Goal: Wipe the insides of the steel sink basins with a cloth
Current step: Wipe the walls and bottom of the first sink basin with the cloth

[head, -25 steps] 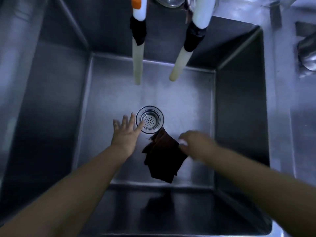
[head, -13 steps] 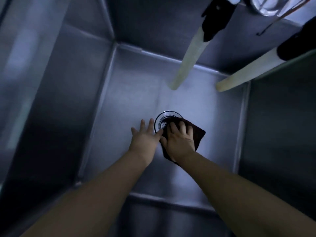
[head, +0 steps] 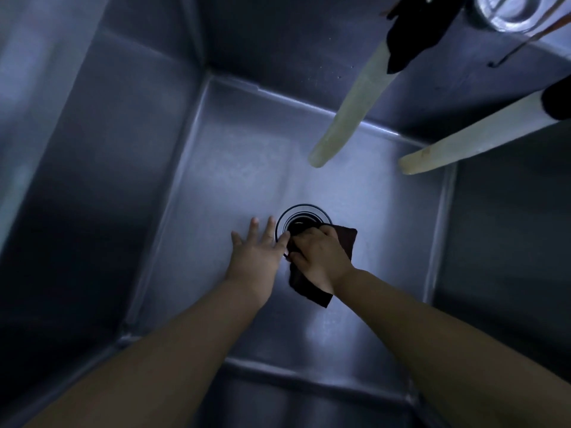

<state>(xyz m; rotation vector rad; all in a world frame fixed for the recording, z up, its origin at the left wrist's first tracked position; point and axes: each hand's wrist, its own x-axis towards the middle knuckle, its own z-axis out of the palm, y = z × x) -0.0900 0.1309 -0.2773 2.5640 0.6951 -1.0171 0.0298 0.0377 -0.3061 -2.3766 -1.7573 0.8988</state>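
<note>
I look down into a deep steel sink basin [head: 234, 168]. A dark brown cloth [head: 347, 240] lies on the basin floor over the near right edge of the round drain [head: 304, 213]. My right hand [head: 319, 257] is on top of the cloth, fingers curled over it and pushing it into the drain opening. My left hand [head: 258, 250] rests flat on the floor just left of the drain, fingers spread, its index fingertip at the drain rim. The strainer holes are hidden by the cloth and shadow.
Two pale hoses hang into the basin from above, one hose [head: 346, 118] over the middle and another hose [head: 469, 137] at the right, both wrapped in black higher up. A steel bowl [head: 509, 10] sits beyond the far rim. Steep steel walls surround the floor.
My right hand carried the cloth from the near floor onto the drain, and its fingers have curled, bunching the cloth into the opening. My left hand stayed flat beside the drain.
</note>
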